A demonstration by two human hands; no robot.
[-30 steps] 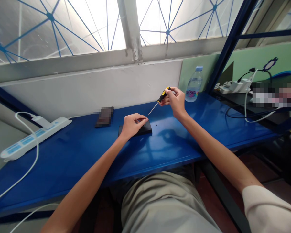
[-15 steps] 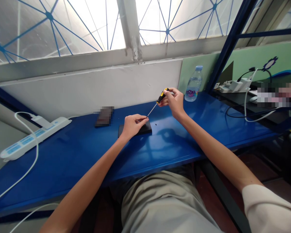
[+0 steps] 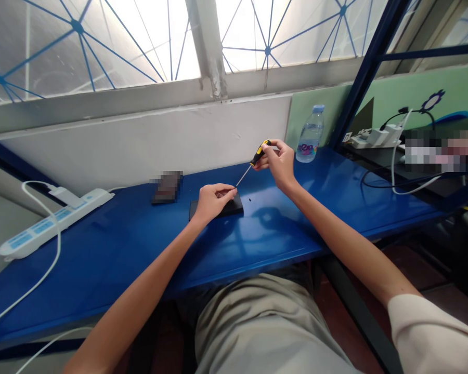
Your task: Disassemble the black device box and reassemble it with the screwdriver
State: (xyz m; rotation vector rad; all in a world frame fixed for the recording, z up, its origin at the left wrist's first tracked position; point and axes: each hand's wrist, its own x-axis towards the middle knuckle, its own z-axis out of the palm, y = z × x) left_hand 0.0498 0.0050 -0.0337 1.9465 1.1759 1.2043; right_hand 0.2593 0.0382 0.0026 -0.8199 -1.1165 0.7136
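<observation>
My right hand (image 3: pixel 277 160) grips the yellow and black handle of a screwdriver (image 3: pixel 260 152), its shaft slanting down to the left. The screwdriver's tip meets the pinched fingertips of my left hand (image 3: pixel 217 199). Whatever sits between those fingertips is too small to make out. Under my left hand lies a flat black box-like object (image 3: pixel 234 209) on the blue table, partly covered by the hand. A tiny dark piece (image 3: pixel 250 199) rests on the table just right of it.
A blurred dark phone-like slab (image 3: pixel 167 187) lies at the back left of the blue table (image 3: pixel 140 249). Further left is a white power strip (image 3: pixel 58 223) with a cable. A water bottle (image 3: pixel 310 134) stands behind my right hand. Cables and chargers (image 3: pixel 382 136) lie at the right.
The whole view has shifted very slightly. Both hands and the screwdriver keep almost the same pose.
</observation>
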